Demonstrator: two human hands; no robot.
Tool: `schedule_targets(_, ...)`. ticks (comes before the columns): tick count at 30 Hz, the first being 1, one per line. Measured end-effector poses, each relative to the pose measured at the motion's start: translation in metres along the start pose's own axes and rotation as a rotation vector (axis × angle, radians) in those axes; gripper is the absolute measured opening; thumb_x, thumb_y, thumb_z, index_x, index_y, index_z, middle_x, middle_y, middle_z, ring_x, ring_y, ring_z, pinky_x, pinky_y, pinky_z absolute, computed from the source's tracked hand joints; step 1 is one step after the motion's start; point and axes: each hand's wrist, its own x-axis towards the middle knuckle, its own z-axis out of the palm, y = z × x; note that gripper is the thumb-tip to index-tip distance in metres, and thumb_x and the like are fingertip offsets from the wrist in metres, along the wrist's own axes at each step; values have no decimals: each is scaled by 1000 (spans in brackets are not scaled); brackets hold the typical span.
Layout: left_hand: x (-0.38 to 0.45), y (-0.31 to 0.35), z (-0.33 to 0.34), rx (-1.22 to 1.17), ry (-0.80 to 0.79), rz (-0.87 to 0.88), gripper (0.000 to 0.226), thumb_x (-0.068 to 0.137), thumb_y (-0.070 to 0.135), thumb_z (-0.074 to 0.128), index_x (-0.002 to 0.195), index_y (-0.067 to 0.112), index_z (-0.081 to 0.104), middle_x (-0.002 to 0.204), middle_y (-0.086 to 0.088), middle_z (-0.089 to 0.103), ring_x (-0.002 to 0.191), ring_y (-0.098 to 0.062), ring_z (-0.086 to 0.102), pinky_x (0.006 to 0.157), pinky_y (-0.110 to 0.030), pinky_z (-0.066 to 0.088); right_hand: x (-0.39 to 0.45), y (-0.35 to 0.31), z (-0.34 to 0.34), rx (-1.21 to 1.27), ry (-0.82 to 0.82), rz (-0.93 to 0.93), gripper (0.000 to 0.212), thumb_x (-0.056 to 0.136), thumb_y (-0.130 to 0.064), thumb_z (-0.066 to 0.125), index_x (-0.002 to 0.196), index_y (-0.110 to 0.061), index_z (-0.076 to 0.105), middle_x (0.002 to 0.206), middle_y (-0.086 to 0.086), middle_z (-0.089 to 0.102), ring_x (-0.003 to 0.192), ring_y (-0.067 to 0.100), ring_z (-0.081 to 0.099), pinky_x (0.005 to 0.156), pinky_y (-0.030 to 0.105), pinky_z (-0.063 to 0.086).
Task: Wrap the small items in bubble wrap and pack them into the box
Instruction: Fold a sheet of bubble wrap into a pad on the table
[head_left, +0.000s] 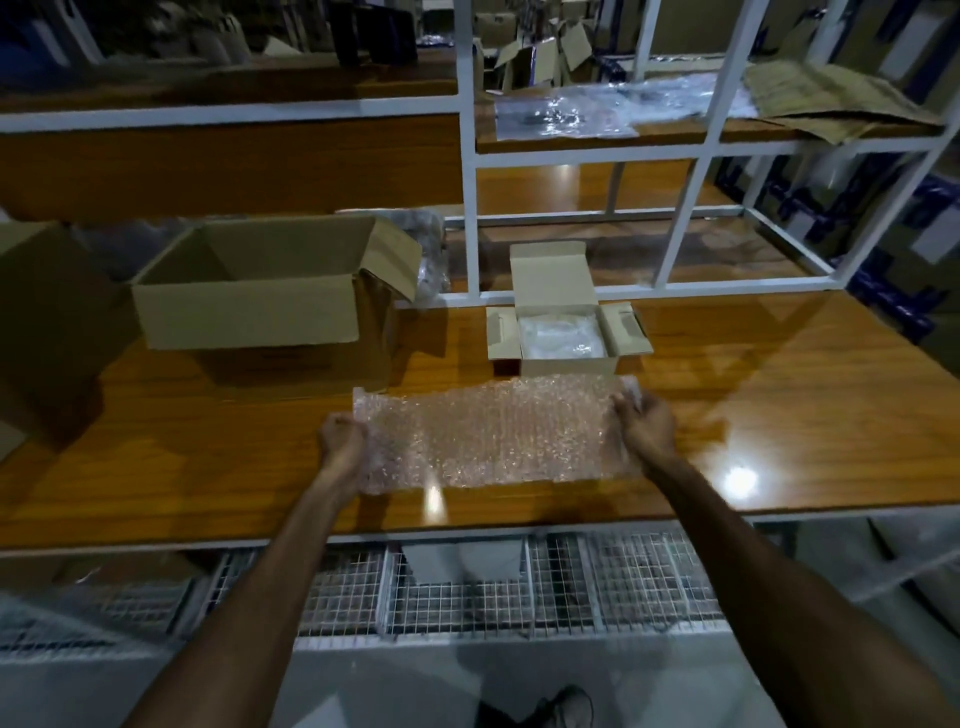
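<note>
The bubble wrap (488, 434) lies spread on the tabletop (753, 395), long axis left to right, each grip pinching an end: left hand (340, 441), right hand (644, 423). The small open box (563, 332) sits just beyond, nearer the right hand.

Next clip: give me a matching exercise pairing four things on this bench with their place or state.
Things:
1. bubble wrap
2. large carton
3. small box
4. crumpled brown paper

States:
A. on the upper shelf, far right
B. stretched between both hands
C. open, empty as far as visible, on the left
D. open, white packing inside

Pairs: 1-B, 2-C, 3-D, 4-A
</note>
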Motion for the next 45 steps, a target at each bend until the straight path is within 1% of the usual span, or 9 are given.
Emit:
schedule_targets(9, 1, -9, -19, 159, -36, 141, 33, 100, -2, 58, 129, 12, 51, 115, -8, 61, 87, -20, 65, 65, -33, 56, 17, 54, -21, -216, -65, -120, 50, 92, -50, 58, 104, -3, 71, 89, 9, 70, 74, 14, 61, 55, 18, 43)
schedule_targets(15, 6, -11, -19, -133, -343, -91, 43, 85, 8, 76, 124, -2, 62, 125, -19, 70, 117, -35, 69, 103, -53, 56, 30, 74, -20, -211, -66, -39, 31, 102, -23, 64, 109, 6, 68, 88, 8, 66, 72, 11, 59, 53, 9, 45)
schedule_targets(18, 9, -8, -16, -281, -448, -186, 36, 96, 1, 65, 130, -1, 57, 126, -23, 70, 118, -39, 70, 101, -54, 57, 36, 78, -20, -258, -63, -61, 30, 105, -29, 61, 102, -1, 70, 80, 2, 65, 68, 12, 58, 51, 10, 42)
schedule_targets(22, 16, -13, -17, -312, -540, -237, 35, 102, -4, 52, 136, 1, 50, 131, -29, 66, 118, -40, 70, 95, -56, 59, 58, 100, -21, -359, -84, -18, 26, 102, -38, 57, 106, -16, 71, 96, 2, 72, 90, 23, 68, 76, 42, 58)
schedule_targets(29, 15, -15, -6, 4, -205, -45, 39, 91, -16, 60, 119, 10, 55, 116, -15, 65, 96, -28, 71, 76, -39, 62, 56, 96, -20, -401, -69, -32, 20, 104, -29, 57, 101, -16, 73, 96, 4, 73, 89, 24, 68, 65, 27, 43)
schedule_targets(35, 37, -25, -7, -131, -309, -175, 61, 83, -19, 67, 131, 15, 52, 127, -23, 65, 110, -40, 70, 87, -51, 62, 53, 93, -21, -420, -22, -79, 22, 104, -30, 59, 99, -13, 73, 95, 8, 73, 89, 26, 68, 69, 29, 39)
schedule_targets(38, 42, -34, 1, 121, -228, -78, 80, 76, -16, 79, 144, 13, 48, 129, -16, 63, 108, -37, 68, 77, -47, 63, 52, 94, -20, -427, 3, -63, 39, 99, -46, 54, 108, -13, 73, 105, 9, 75, 96, 28, 69, 76, 33, 47)
schedule_targets(41, 35, -37, 3, 319, -44, 114, 60, 88, 5, 79, 141, 14, 52, 108, -10, 68, 92, -27, 66, 66, -37, 54, 49, 94, -18, -464, -3, -32, 26, 102, -33, 61, 109, -11, 72, 108, 14, 74, 100, 33, 69, 78, 36, 50)
schedule_targets(45, 16, -42, 4, 764, 259, 411, 35, 98, 31, 68, 130, 16, 62, 116, -13, 69, 112, -36, 60, 94, -51, 51, 43, 81, -17, -491, 4, -32, 39, 102, -47, 54, 118, -15, 67, 120, 13, 69, 108, 35, 65, 85, 41, 52)
